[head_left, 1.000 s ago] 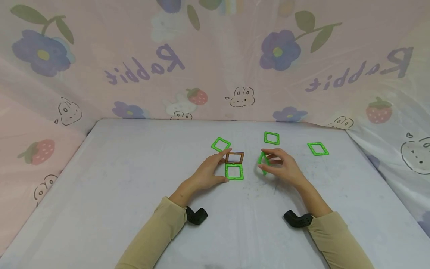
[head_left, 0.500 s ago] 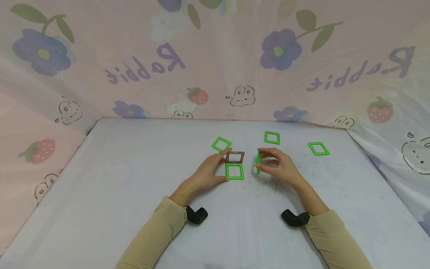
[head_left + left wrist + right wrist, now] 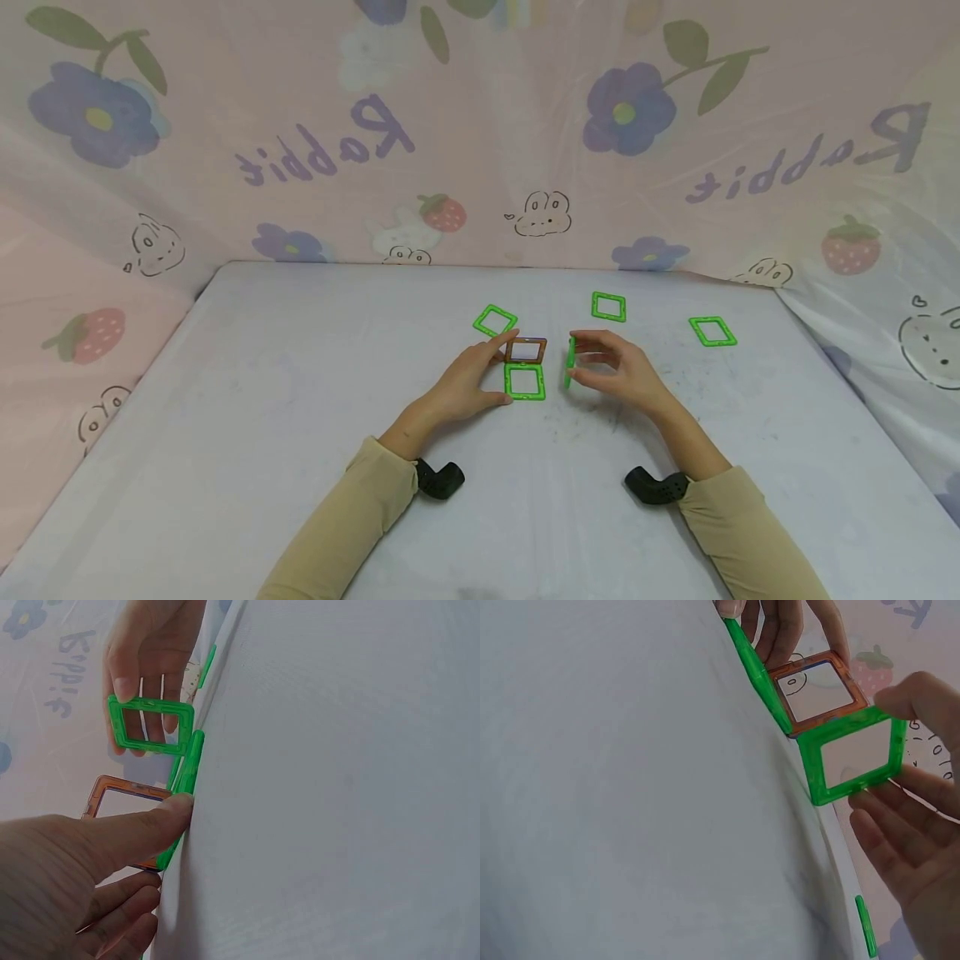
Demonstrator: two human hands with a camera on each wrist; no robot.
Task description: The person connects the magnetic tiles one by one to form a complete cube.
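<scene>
In the head view, a green square magnetic tile (image 3: 527,397) lies flat on the table, with an orange-brown magnetic tile (image 3: 542,352) standing up along its far edge. My left hand (image 3: 461,387) holds this pair from the left, thumb at the green tile's near corner and index finger at the brown tile's top. Right of them, my right hand (image 3: 618,365) pinches another green tile (image 3: 570,363) upright, edge-on to the head camera. The right wrist view shows this held tile (image 3: 810,761) with its near edge close beside the brown one, thumb on top and fingers below.
Beyond the left hand lies a loose green tile (image 3: 504,312). Two more green tiles sit farther right, one near the back (image 3: 608,319) and one to its right (image 3: 720,343). A pale printed curtain (image 3: 480,150) closes off the white table's (image 3: 300,375) back and sides.
My right hand has moved left toward the tile pair, turning its green tile from slanted to edge-on in the head view. The left hand and its pair have stayed put.
</scene>
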